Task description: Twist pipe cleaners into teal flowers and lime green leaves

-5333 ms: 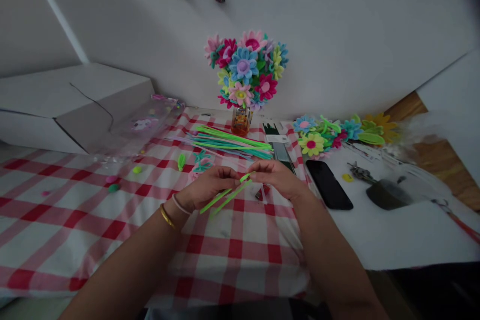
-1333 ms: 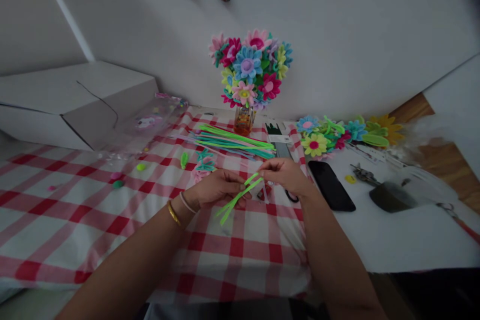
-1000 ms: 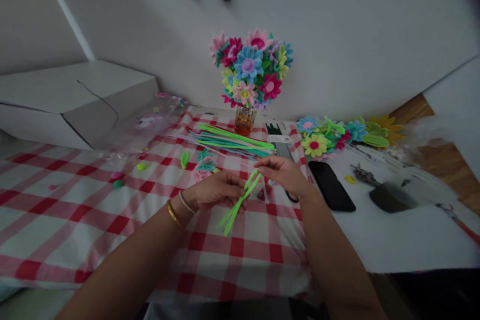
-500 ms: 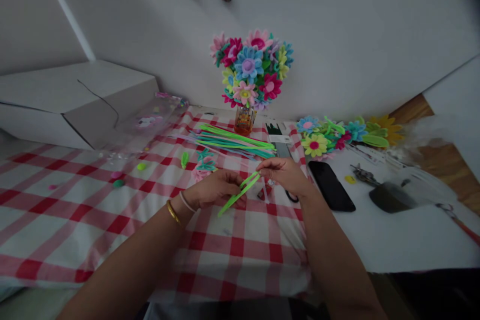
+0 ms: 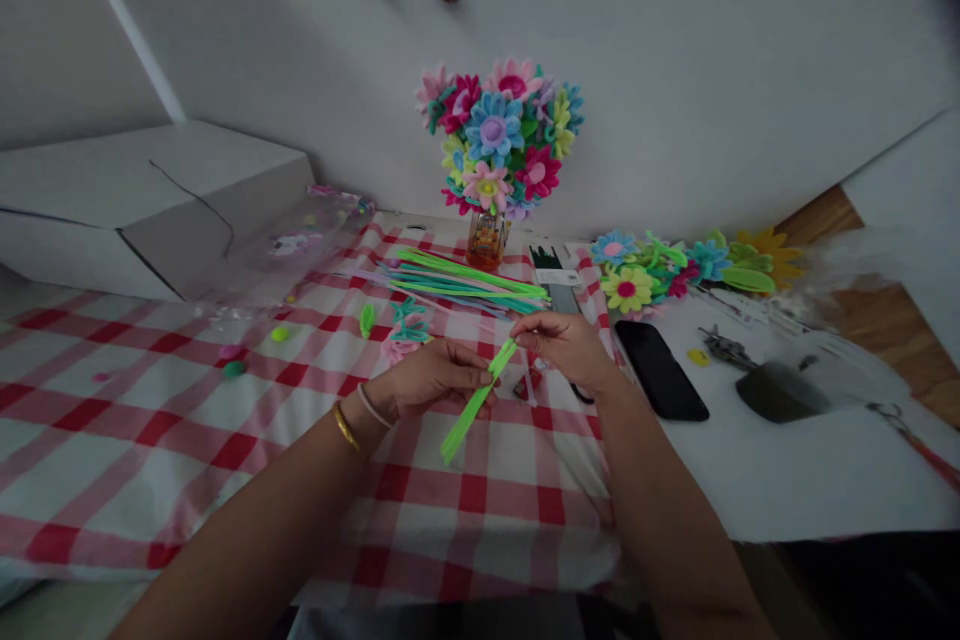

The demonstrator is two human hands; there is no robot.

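Note:
Bright green pipe cleaners (image 5: 466, 422), bundled in a narrow strip, slant between my two hands above the checked tablecloth (image 5: 420, 530). My left hand (image 5: 444, 376) is closed around the middle of the strip, thumb on top. At its upper end, the fingertips of my right hand (image 5: 556, 342) pinch the green tips. Just beyond my left hand lie a pink and teal fuzzy flower (image 5: 407, 330) and a small green leaf loop (image 5: 367, 320). Scissors, mostly hidden, show a black handle (image 5: 582, 394) beside my right wrist.
Behind my hands lies a pile of coloured pipe cleaners (image 5: 457, 280), with a flower-filled glass vase (image 5: 487, 245) beyond. A phone (image 5: 661, 370), keys (image 5: 726, 348) and finished flowers (image 5: 630, 290) lie right. A white box (image 5: 157, 210) and plastic bag (image 5: 281, 255) stand left.
The green strip has swung steeper, and its lower end now reaches further down and looks wider. My left hand's thumb and fingers have shifted onto the strip; my right hand stays at the top end.

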